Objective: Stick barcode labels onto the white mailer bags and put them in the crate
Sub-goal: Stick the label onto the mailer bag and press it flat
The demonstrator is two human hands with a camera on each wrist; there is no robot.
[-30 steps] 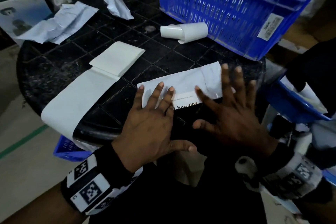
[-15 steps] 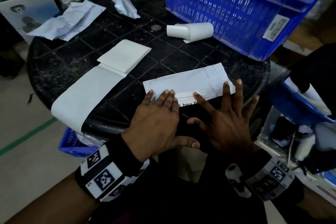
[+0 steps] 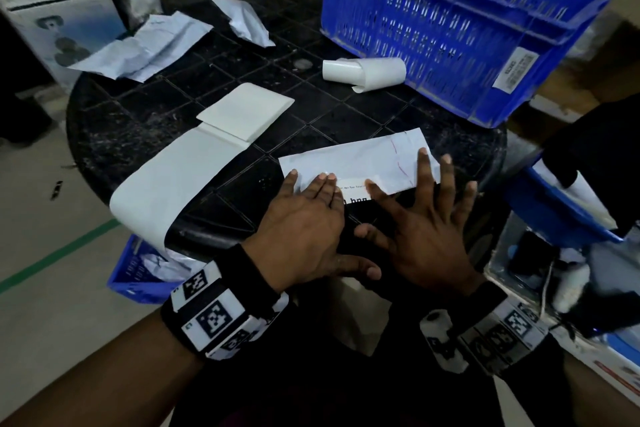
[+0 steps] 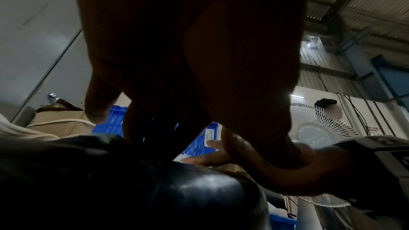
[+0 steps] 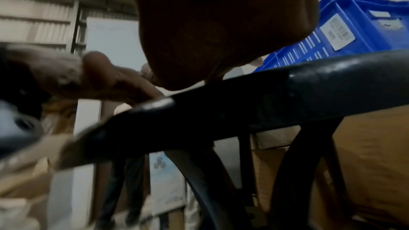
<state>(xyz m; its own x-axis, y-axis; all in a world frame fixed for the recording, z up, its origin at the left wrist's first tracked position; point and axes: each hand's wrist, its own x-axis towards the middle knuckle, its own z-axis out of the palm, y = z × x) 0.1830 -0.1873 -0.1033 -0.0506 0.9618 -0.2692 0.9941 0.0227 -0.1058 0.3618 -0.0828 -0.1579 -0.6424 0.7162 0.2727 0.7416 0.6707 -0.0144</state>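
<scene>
Tabletop [image 3: 180, 107]: label [image 3: 353, 191] half-hidden under fingers [image 3: 323, 184].

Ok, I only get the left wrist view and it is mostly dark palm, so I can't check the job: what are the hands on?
Observer: The left hand and right hand both lie flat, fingers straight, on a white mailer bag.
Operator: Is a label there?
Observer: A printed label shows between the hands, along the bag's near edge; I cannot tell whether it is fully stuck.
Operator: What lies near the crate?
Observer: A white roll lies on its side just in front of the blue crate.
</scene>
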